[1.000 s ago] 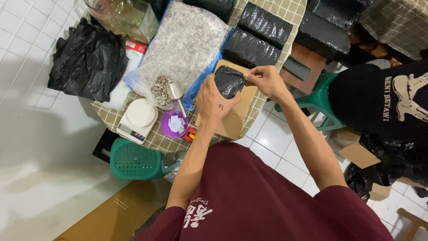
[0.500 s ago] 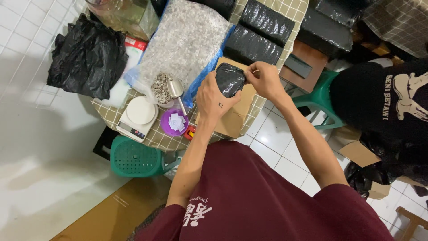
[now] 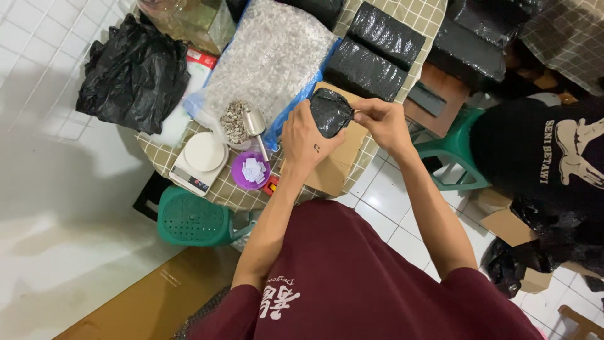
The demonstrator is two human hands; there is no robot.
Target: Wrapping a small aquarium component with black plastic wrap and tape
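Head cam: my left hand [image 3: 306, 140] cups a small black wrapped packet [image 3: 329, 111] over a cardboard box [image 3: 336, 165] — right hand [image 3: 379, 119] pinching its edge w/ fingertips.

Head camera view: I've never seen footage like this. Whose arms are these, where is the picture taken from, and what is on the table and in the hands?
The camera sits on a person's head and looks down, so the arms are their own. The left hand and right hand together hold a small black wrapped packet over a cardboard box. On the checked table lie a big bag of pale granules, a metal scoop, a white scale, a purple dish of white slips and more black packets. Another person in black sits at the right.
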